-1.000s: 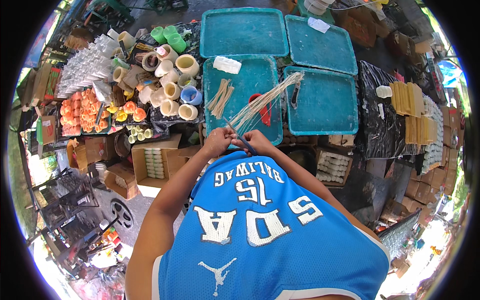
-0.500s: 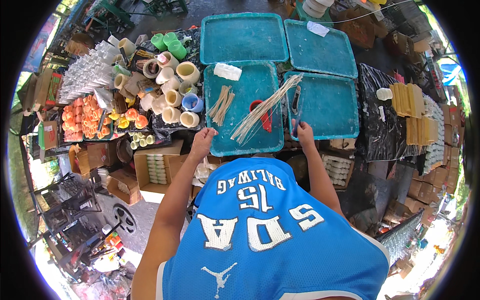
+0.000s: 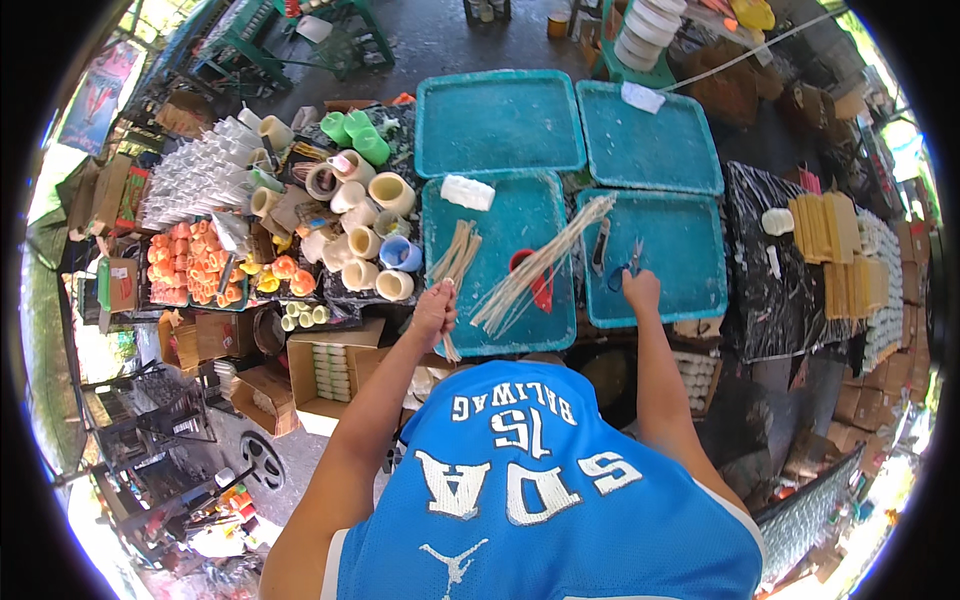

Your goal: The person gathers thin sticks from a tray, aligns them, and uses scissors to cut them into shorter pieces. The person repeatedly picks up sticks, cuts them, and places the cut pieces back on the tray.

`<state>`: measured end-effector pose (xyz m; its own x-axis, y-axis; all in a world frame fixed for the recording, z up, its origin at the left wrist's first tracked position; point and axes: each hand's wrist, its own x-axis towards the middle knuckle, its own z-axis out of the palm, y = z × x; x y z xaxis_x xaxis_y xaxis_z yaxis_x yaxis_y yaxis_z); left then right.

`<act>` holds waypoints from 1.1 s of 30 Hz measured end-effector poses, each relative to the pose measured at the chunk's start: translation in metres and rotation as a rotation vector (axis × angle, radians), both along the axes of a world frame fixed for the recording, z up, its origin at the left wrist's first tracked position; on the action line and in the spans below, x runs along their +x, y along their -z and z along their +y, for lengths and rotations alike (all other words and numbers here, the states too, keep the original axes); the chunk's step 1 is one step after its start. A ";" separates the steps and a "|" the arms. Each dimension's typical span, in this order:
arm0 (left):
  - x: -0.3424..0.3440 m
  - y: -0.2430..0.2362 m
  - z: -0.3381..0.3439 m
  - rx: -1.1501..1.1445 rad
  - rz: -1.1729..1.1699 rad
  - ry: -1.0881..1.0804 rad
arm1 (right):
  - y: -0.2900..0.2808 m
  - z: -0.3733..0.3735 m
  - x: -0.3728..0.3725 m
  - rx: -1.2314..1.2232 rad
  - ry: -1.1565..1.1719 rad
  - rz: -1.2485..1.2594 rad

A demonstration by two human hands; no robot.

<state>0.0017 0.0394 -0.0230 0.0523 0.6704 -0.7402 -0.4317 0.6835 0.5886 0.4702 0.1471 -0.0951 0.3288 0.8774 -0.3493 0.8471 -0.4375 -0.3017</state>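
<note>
My left hand [image 3: 434, 312] is closed around a short bundle of pale, thin strands [image 3: 458, 255], with ends sticking out above and below the fist. Scissors [image 3: 628, 272] with dark blue handles lie over the right near tray [image 3: 700, 308], blades pointing away. My right hand [image 3: 642, 292] grips them by the handles. Between the hands, a longer bundle of pale strands [image 3: 540, 262] lies slantwise across the left near tray [image 3: 500, 345]. It partly covers a red round thing with a flat handle [image 3: 541, 290]. A utility knife [image 3: 600, 246] rests to its right.
Two more teal trays [image 3: 500, 125] adjoin at the far side. A white roll [image 3: 468, 193] sits on the left near tray. Cream cylinders [image 3: 391, 192], orange pieces [image 3: 205, 262] and white pieces [image 3: 200, 175] crowd the left. Yellow sheets [image 3: 825, 228] are stacked on the right, on black plastic [image 3: 760, 290].
My left hand has moved onto the short bundle and closed on it. My right hand has moved farther over the right tray with the scissors. The view has shifted, so the trays appear lower.
</note>
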 end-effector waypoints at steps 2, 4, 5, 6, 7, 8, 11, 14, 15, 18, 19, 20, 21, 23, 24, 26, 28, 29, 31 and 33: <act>0.007 -0.006 0.006 0.000 -0.188 -0.086 | -0.015 0.001 -0.011 -0.006 -0.064 -0.016; 0.024 -0.019 0.014 0.009 -0.233 -0.154 | -0.028 0.000 -0.015 -0.006 -0.138 -0.027; 0.035 -0.031 0.018 0.018 -0.203 -0.186 | -0.030 0.000 -0.018 0.038 -0.151 -0.044; 0.041 -0.033 0.020 0.050 -0.237 -0.189 | -0.033 0.001 -0.020 0.081 -0.164 -0.060; 0.048 -0.034 0.022 0.082 -0.172 -0.172 | -0.034 0.001 -0.020 0.122 -0.177 -0.076; 0.056 -0.035 0.024 0.112 -0.108 -0.152 | -0.029 0.003 -0.015 0.098 -0.185 -0.077; 0.069 -0.044 0.023 0.129 -0.017 -0.112 | -0.027 0.012 -0.015 0.037 -0.193 -0.085; 0.067 -0.058 0.014 0.148 -0.079 -0.156 | -0.056 0.006 -0.047 0.053 -0.182 -0.101; 0.065 -0.061 0.013 0.161 -0.116 -0.177 | -0.067 0.003 -0.069 0.103 -0.186 -0.105; 0.062 -0.065 0.008 0.322 -0.293 -0.194 | -0.100 -0.016 -0.151 0.154 -0.459 0.394; 0.064 -0.068 0.011 0.333 -0.278 -0.215 | -0.102 -0.026 -0.177 0.099 -0.516 0.663; 0.069 -0.070 0.014 0.342 -0.266 -0.233 | -0.100 -0.040 -0.202 0.037 -0.558 0.876; 0.075 -0.071 0.017 0.353 -0.252 -0.257 | -0.100 -0.050 -0.224 -0.031 -0.604 1.090; 0.076 -0.050 0.024 0.431 0.023 -0.401 | -0.121 -0.059 -0.248 -0.394 -0.353 1.296; 0.075 -0.050 0.028 0.417 0.071 -0.448 | -0.128 -0.060 -0.255 -0.571 -0.209 1.382; 0.077 -0.049 0.034 0.410 0.118 -0.590 | -0.112 -0.069 -0.266 -0.423 -0.332 1.210; 0.069 -0.027 0.030 0.402 0.157 -0.650 | -0.094 -0.076 -0.273 -0.221 -0.567 0.994; 0.066 -0.023 0.030 0.399 0.172 -0.677 | -0.101 -0.078 -0.275 -0.114 -0.623 0.946; 0.052 -0.018 0.027 0.262 -0.041 -0.767 | -0.118 -0.084 -0.279 0.098 -0.727 0.844; 0.038 -0.016 0.028 0.145 -0.195 -0.825 | -0.130 -0.083 -0.282 0.056 -0.782 0.766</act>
